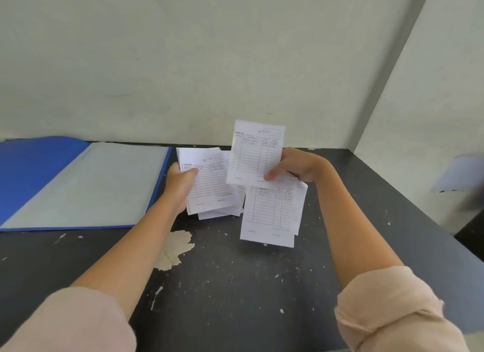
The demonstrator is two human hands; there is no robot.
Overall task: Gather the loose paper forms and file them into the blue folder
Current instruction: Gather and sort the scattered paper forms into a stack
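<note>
The blue folder lies open at the back left of the dark table, its pale inner page facing up. My left hand grips a fanned stack of white printed forms just right of the folder, thumb on top. My right hand pinches a single form by its lower edge and holds it upright above the table. Below that hand, two or three more forms lie overlapped on the table.
The dark table has chipped paint, with a large pale bare patch near my left forearm. A wall runs along the back and another on the right. A blurred pale sheet shows at the right edge.
</note>
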